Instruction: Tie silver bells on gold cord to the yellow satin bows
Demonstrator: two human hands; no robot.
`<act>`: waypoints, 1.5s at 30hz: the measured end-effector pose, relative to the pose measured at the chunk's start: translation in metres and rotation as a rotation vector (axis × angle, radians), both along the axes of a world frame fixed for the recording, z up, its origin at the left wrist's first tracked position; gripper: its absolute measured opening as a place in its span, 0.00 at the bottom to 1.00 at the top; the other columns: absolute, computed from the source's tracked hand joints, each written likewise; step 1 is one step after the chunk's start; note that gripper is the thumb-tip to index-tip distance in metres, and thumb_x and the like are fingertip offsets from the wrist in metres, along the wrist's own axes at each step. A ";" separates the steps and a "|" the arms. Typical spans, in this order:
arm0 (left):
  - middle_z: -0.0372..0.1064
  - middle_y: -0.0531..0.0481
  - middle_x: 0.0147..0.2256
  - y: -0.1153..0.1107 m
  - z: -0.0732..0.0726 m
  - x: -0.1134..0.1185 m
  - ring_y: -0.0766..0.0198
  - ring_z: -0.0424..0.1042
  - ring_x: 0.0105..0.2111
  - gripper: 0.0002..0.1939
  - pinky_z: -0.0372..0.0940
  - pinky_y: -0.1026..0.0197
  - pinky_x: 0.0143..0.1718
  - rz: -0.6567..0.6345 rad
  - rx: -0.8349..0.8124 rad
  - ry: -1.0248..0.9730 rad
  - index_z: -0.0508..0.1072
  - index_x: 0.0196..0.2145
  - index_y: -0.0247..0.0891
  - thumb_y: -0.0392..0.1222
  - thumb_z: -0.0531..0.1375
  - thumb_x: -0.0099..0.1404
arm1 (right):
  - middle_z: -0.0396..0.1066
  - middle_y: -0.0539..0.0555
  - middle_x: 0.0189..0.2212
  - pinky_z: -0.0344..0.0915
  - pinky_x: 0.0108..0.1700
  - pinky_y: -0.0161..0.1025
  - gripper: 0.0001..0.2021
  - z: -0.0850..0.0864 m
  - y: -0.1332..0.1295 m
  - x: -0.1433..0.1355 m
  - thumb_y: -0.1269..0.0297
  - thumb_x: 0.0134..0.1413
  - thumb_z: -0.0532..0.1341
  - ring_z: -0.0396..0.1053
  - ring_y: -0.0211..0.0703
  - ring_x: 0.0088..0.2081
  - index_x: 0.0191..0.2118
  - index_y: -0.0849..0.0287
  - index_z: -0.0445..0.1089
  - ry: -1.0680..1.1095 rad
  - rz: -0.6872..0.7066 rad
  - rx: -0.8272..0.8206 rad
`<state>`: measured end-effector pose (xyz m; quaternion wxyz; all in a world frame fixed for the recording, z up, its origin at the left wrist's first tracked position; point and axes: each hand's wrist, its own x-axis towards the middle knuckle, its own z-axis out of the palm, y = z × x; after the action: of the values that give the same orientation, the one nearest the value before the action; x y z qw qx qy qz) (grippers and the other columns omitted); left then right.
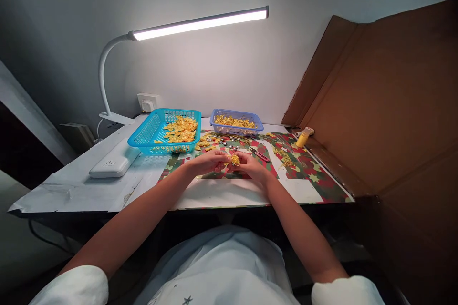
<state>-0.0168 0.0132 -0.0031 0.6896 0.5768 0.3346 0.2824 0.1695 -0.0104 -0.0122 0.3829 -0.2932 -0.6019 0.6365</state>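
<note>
Between my two hands, above the front of the table, is a small yellow flower-shaped piece with folded petals. My left hand pinches it from the left side. On the other side, the fingers of my right hand are closed on it too. My fingertips partly cover it. Just beyond my hands lie loose yellow petal-like pieces and several small shiny silver balls. Thread snips with dark red handles rest near my right hand, and thin gold strands lie further right.
A turquoise basket holds yellow pieces; a blue-purple basket behind holds thinner golden ones. A white power bank lies left, under a lit lamp. A yellow spool-like object stands near the cardboard wall at right.
</note>
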 end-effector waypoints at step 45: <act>0.58 0.58 0.14 -0.002 -0.005 0.006 0.73 0.54 0.15 0.15 0.47 0.68 0.18 0.272 0.339 0.182 0.65 0.18 0.36 0.49 0.63 0.49 | 0.72 0.48 0.22 0.65 0.32 0.33 0.14 0.004 0.004 0.033 0.56 0.46 0.70 0.69 0.34 0.26 0.34 0.60 0.72 0.026 0.095 0.053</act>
<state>-0.0112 0.0112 -0.0080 0.5055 0.6571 0.4177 0.3719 0.2029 -0.0062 -0.0082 0.3675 -0.2458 -0.6267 0.6417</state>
